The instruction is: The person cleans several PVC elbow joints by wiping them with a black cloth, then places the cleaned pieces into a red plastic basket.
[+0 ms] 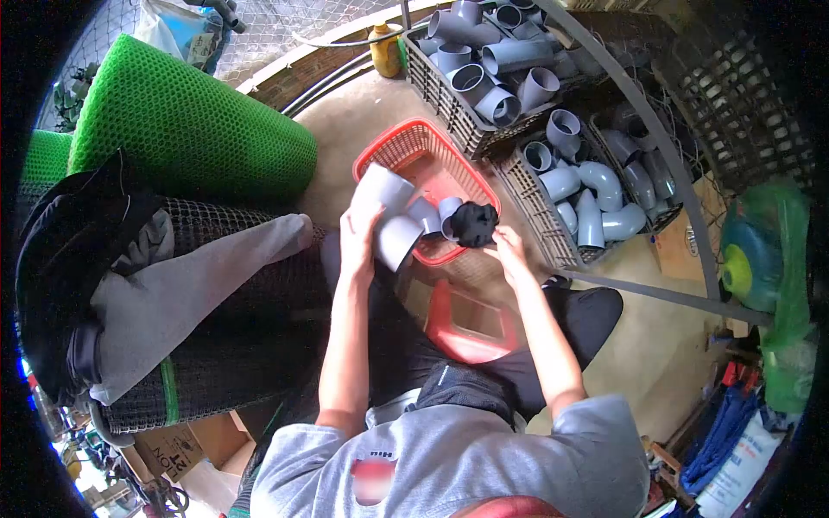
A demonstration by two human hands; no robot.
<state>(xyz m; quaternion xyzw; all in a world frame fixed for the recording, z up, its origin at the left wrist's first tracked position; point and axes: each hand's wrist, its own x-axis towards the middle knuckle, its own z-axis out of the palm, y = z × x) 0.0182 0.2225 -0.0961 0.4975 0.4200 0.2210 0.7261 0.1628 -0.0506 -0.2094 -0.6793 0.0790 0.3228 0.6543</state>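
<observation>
My left hand is closed around a large grey plastic pipe tee, held over the near left side of a red basket. Crumpled black cloth is pinched in my right hand, just to the right of the tee. Between them, smaller grey pipe fittings show at the near end of the basket. The tee hides part of the basket's left side. Below my hands, a red plastic stool stands between my legs.
Black crates of grey pipe fittings stand at the back right, with elbows in a nearer one. A green mesh roll and a grey sleeve-like cloth lie left. A yellow bottle stands behind the basket. A metal bar crosses the right.
</observation>
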